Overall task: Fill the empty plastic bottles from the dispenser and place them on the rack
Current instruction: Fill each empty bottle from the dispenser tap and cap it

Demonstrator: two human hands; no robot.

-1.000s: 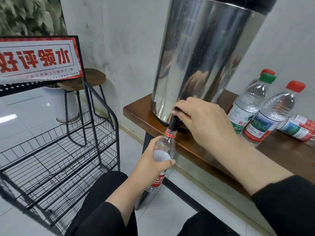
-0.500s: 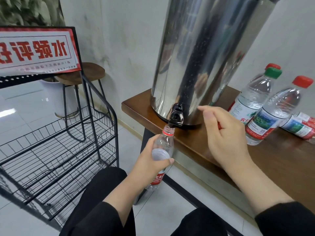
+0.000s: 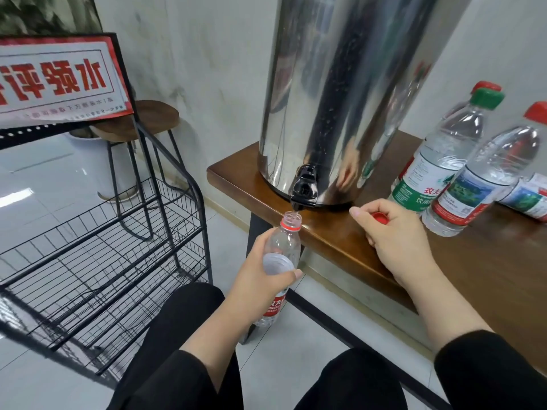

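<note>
Head view: uncapped bottle (image 3: 282,250) held under the dispenser's black tap (image 3: 305,190), just off the wooden table's (image 3: 488,279) edge.

Gripped mid-body by left hand (image 3: 260,279), fingers wrapped round thin, crushable plastic; likely light now, heavier and wet-slick once filled, so best held firmly at the label band, not squeezed. Right hand (image 3: 393,232) curled round red cap (image 3: 380,218), resting on table. Compared with half a second ago: right hand lowered from mid-air and closed further. Rack (image 3: 118,250) at left, no bottles on it.
</note>
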